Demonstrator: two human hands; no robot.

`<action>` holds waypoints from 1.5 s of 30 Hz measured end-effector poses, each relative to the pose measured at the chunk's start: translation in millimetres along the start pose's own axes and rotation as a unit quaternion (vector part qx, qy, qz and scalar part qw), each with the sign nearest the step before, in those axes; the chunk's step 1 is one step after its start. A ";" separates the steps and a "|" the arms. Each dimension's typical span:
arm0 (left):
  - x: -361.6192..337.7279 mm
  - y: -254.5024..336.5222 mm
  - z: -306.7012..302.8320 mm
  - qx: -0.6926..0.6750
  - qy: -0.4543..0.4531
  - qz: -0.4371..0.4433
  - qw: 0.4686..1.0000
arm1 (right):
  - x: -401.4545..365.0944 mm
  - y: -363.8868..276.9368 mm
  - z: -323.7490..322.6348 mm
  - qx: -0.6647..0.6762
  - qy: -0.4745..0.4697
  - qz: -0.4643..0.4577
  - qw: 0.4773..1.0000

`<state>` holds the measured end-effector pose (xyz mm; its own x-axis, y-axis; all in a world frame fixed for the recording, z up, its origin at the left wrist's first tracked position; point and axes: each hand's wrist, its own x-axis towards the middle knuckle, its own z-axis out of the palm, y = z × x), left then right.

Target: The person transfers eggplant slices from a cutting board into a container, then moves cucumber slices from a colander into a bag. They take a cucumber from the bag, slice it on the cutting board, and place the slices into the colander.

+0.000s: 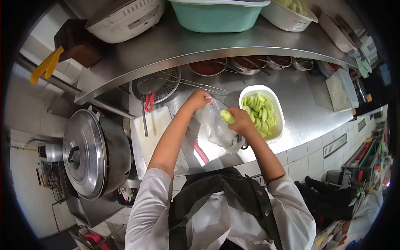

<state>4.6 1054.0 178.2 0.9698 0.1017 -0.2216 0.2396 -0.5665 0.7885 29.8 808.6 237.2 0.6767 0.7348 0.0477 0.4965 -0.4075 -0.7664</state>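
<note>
My left hand [199, 100] is closed on the rim of a clear plastic bag [214, 127], which hangs above the steel counter. My right hand [242, 121], at the bag's right side, grips pale green vegetable slices [227, 116], perhaps cucumber, by the bag's mouth. Just right of that hand stands a white basket [280, 118] holding many similar green slices [260, 110]. Below the bag lies a knife with a pink handle [200, 152], its blade partly covered. Whether the bag holds anything is hard to make out.
A white cutting board [154, 129] lies left, below a colander [168, 85] and red-handled tool [149, 102]. Pots of red sauce [207, 67] sit under the overhead shelf [200, 50], which carries a teal tub [218, 18]. A big lidded pot [89, 154] stands far left; another person [362, 212] is at right.
</note>
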 end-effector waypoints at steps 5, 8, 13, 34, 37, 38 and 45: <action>-33.3 -2.8 6.5 0.211 0.189 -0.019 0.959 | -21.1 -16.8 -38.2 0.206 0.083 -0.023 0.975; -52.8 -10.1 4.2 0.149 0.212 -0.085 0.962 | -30.8 -39.9 -65.5 0.308 0.142 -0.058 0.939; -104.2 -11.1 -1.3 0.088 0.210 -0.137 0.964 | -42.6 -58.5 -95.5 0.256 0.263 -0.133 0.921; -63.8 8.2 165.6 0.046 0.263 0.060 0.962 | -69.8 5.2 -111.1 0.242 0.225 -0.128 0.935; -165.9 31.8 105.3 -0.085 0.353 0.014 0.932 | -71.2 -12.0 -100.9 0.144 0.220 -0.152 0.953; -213.1 15.6 94.6 -0.088 0.384 -0.027 0.919 | -72.6 -20.6 -94.5 0.148 0.200 -0.173 0.953; -589.0 -197.5 108.7 0.009 0.370 -0.620 0.692 | -78.5 -109.2 -6.9 -0.026 0.188 -0.199 0.962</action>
<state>-618.9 1017.1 90.6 -0.2216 0.9058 -0.3611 0.9139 0.3221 0.2472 -73.8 791.8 321.6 0.5712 0.5947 0.5658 0.7765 -0.1680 -0.6073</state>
